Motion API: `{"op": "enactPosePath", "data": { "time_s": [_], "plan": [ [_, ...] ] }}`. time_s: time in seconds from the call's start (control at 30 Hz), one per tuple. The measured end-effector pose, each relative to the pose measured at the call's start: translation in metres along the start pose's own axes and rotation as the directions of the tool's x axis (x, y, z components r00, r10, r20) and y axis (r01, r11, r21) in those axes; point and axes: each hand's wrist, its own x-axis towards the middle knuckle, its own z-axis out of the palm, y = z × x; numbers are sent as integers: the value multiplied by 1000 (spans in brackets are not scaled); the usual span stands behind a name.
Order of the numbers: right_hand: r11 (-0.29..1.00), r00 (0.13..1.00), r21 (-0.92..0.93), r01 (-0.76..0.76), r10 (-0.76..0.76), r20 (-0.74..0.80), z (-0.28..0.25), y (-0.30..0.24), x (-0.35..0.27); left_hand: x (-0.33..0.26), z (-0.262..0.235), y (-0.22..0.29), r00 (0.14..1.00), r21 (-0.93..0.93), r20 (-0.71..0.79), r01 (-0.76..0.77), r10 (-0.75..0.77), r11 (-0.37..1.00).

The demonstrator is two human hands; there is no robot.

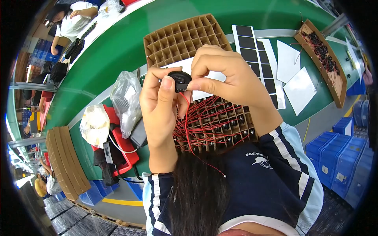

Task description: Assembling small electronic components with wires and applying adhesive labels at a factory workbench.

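My left hand (pixel 156 104) holds a small round black speaker (pixel 179 78) upright between thumb and fingers. From the speaker a thin red wire (pixel 186 129) hangs down to a small light plug in front of my shirt. With thumb and forefinger, my right hand (pixel 226 72) pinches a small dark strip (pixel 182 87) at the speaker's lower edge. How far the strip touches the speaker is hard to see. Below my hands lies a divided cardboard tray (pixel 251 128) holding several black speakers under tangled red wires.
Behind stands another divided cardboard box (pixel 185 37). White sheets with black rectangles (pixel 246 43) and blank white sheets (pixel 300 90) lie right, beside a carton (pixel 340 92) of black wired parts. A plastic bag (pixel 125 98) and red holder (pixel 129 155) are left. Blue bins (pixel 334 157) stand right.
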Motion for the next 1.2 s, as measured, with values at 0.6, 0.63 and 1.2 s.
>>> {"op": "enactPosePath", "data": {
  "time_s": [0.6,0.63,1.2],
  "plan": [
    [920,955,-282,272,-295,-41,24,1,3,-6,9,-3,993,-170,-48,-112,105,979],
    [907,952,-308,288,-306,-9,19,6,1,1,19,-4,986,-194,-160,-64,33,979],
    [989,987,-54,141,-136,86,21,2,-1,0,8,-4,973,-2,-91,-213,212,977]
  ]
}}
